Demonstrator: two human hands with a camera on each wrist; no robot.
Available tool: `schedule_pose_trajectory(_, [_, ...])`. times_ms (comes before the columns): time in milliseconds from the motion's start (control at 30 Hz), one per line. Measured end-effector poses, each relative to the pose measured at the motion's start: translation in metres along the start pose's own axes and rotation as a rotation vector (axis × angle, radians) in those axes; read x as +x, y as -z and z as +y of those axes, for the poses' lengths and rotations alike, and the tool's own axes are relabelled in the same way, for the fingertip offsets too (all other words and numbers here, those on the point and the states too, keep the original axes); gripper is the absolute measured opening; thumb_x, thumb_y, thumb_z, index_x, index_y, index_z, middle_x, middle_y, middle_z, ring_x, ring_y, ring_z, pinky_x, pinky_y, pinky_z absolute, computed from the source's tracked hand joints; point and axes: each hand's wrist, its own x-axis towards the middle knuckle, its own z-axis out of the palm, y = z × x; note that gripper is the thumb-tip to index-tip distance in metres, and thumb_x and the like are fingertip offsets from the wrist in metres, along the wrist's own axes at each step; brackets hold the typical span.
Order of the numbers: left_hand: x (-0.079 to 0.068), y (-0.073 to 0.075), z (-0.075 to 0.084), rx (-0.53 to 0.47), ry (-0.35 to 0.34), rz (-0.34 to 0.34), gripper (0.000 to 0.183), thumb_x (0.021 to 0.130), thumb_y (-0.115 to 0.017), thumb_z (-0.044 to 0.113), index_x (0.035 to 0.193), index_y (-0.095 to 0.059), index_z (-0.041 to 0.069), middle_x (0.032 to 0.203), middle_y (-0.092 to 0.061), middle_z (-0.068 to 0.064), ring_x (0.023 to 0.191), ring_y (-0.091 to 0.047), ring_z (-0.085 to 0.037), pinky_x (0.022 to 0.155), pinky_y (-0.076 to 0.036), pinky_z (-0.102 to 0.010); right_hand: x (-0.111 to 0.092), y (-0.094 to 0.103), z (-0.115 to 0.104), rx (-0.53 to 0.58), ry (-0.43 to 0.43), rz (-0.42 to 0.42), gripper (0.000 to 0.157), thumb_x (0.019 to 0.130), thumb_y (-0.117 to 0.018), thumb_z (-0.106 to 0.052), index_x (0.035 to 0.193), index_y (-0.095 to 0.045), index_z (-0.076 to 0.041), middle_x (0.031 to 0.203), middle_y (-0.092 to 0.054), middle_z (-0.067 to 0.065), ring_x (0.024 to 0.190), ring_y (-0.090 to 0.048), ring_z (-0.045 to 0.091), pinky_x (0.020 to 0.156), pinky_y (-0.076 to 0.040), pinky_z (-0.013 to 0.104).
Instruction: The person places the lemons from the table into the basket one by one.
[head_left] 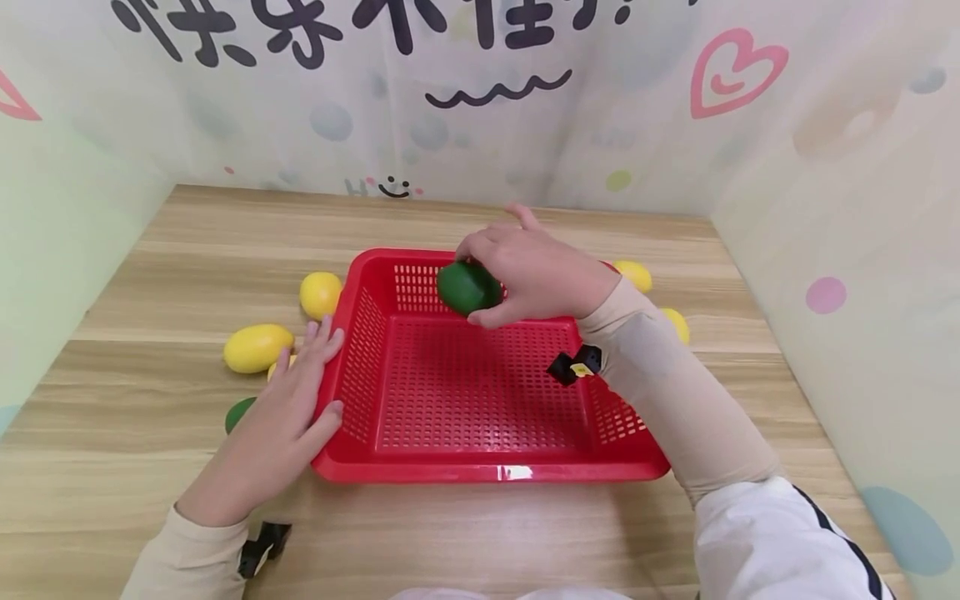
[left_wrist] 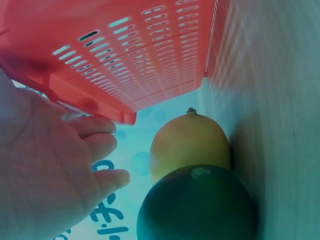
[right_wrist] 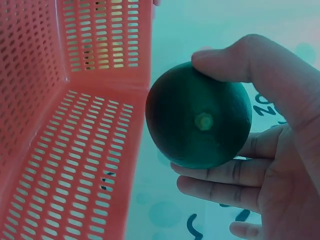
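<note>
A round, dark green fruit (head_left: 468, 287) with a pale stem scar is in my right hand (head_left: 536, 267), pinched between thumb and fingers. It is over the back part of a red plastic basket (head_left: 480, 467); the right wrist view shows the same green fruit (right_wrist: 200, 117) beside the basket wall (right_wrist: 100, 165). My left hand (head_left: 281, 429) rests along the basket's left rim, fingers mostly straight. The left wrist view shows its palm (left_wrist: 45, 165), with fingertips at the rim. Just outside that wall lie a second green fruit (left_wrist: 197, 205) and a yellow one (left_wrist: 190, 142).
Yellow lemon-like fruits (head_left: 258, 348) lie left of the basket, another (head_left: 320, 295) near its back left corner. Two more yellow fruits (head_left: 633, 275) show on the right, partly behind my arm. A printed cloth (head_left: 450, 150) hangs behind the wooden table (head_left: 112, 400).
</note>
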Motion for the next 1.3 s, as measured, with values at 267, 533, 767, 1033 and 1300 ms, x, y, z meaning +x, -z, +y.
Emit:
schedule_pose_trajectory(267, [0.0,0.001,0.001,-0.001,0.007,0.0,0.081,0.097,-0.057,0.014,0.165,-0.014,0.006,0.172,-0.01,-0.012,0.158,-0.004,-0.033,0.127,0.0,-0.052,0.009,-0.005,-0.007,-0.031,0.011,-0.041,0.06,0.084,-0.076,-0.043,0.129,-0.062,-0.005,0.121,-0.067,0.004,0.114,-0.057,0.023,0.121,-0.013,0.061])
schedule_pose_trajectory(533, [0.002,-0.001,0.002,-0.005,0.025,-0.007,0.081,0.097,-0.058,0.014,0.165,-0.015,0.007,0.172,-0.011,-0.012,0.159,-0.004,-0.032,0.126,0.0,-0.054,0.014,-0.009,-0.009,-0.061,0.013,-0.061,0.062,0.084,-0.078,-0.045,0.131,-0.062,-0.007,0.122,-0.067,0.003,0.114,-0.057,0.022,0.121,-0.013,0.059])
schedule_pose_trajectory(767, [0.001,-0.001,0.002,-0.005,0.026,-0.002,0.08,0.097,-0.057,0.014,0.165,-0.015,0.006,0.172,-0.012,-0.014,0.159,-0.004,-0.033,0.126,-0.001,-0.055,0.016,-0.013,-0.01,-0.062,0.017,-0.094,0.059,0.085,-0.077,-0.043,0.129,-0.062,-0.007,0.122,-0.067,0.004,0.112,-0.058,0.022,0.12,-0.018,0.058])
schedule_pose_trajectory(1033, [0.002,0.0,0.002,0.01,0.015,-0.01,0.079,0.098,-0.056,0.014,0.165,-0.015,0.005,0.172,-0.013,-0.014,0.159,-0.004,-0.033,0.126,0.0,-0.053,0.02,-0.022,-0.012,-0.056,0.043,-0.109,0.058,0.084,-0.079,-0.043,0.127,-0.063,-0.007,0.117,-0.068,0.002,0.11,-0.058,0.021,0.115,-0.025,0.053])
schedule_pose_trajectory(1300, [0.001,-0.001,0.003,0.012,0.026,-0.003,0.079,0.098,-0.055,0.014,0.165,-0.014,0.005,0.171,-0.014,-0.016,0.159,-0.003,-0.033,0.126,0.0,-0.053,0.023,-0.029,-0.013,-0.056,0.055,-0.113,0.06,0.084,-0.079,-0.045,0.129,-0.063,-0.008,0.118,-0.069,0.002,0.11,-0.059,0.02,0.115,-0.024,0.052])
